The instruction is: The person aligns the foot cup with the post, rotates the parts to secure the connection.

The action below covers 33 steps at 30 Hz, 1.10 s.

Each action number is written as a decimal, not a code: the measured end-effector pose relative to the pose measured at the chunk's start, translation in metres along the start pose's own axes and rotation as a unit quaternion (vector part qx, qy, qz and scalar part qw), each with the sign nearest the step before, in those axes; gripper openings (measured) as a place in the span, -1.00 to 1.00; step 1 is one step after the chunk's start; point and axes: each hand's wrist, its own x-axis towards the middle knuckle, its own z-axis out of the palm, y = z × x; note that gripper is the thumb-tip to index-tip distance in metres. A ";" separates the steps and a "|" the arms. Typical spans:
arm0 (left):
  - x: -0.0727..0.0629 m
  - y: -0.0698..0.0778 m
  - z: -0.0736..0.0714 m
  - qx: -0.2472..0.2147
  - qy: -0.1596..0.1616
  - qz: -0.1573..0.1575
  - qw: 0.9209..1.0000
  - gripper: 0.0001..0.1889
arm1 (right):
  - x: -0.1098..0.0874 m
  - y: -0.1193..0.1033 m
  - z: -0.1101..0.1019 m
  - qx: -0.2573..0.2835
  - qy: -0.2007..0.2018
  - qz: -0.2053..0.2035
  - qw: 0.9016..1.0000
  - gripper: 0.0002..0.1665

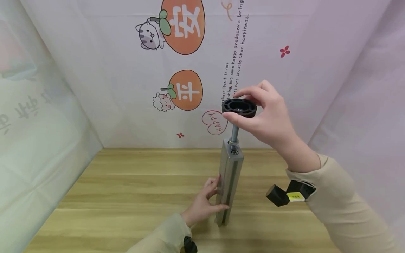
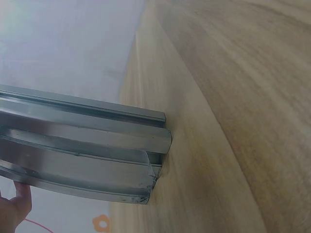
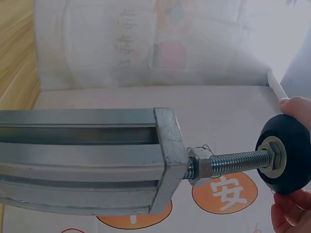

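Note:
A slotted aluminium profile (image 1: 227, 186) stands upright on the wooden table, an end plate (image 3: 167, 158) across its top. My left hand (image 1: 205, 203) grips it low down, thumb on the near side and fingers on the far side. From the end plate rises a threaded rod (image 3: 240, 162) with a hex nut (image 3: 201, 165) close to the plate. The rod carries a round black levelling foot (image 1: 239, 107), whose rim my right hand (image 1: 269, 112) holds between thumb and fingers. In the left wrist view the profile's lower end (image 2: 155, 160) meets the wood.
The wooden table (image 1: 126, 196) has pale cloth walls on its left, back and right. Printed oranges and lettering cover the back cloth (image 1: 120, 88). Black wrist devices (image 1: 278, 195) sit at both beige sleeves (image 1: 341, 196).

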 end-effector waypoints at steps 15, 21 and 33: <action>0.000 0.002 0.000 -0.009 -0.003 -0.022 1.000 0.03 | -0.001 0.052 0.016 0.499 -0.138 -0.053 0.854 -0.55; -0.002 0.001 0.001 -0.010 -0.001 -0.008 1.000 0.01 | 0.003 0.071 0.023 0.665 -0.269 -0.041 0.695 -0.43; -0.002 -0.005 0.002 -0.014 0.003 0.011 1.000 0.01 | 0.015 0.047 0.032 0.751 -0.256 -0.051 0.607 -0.40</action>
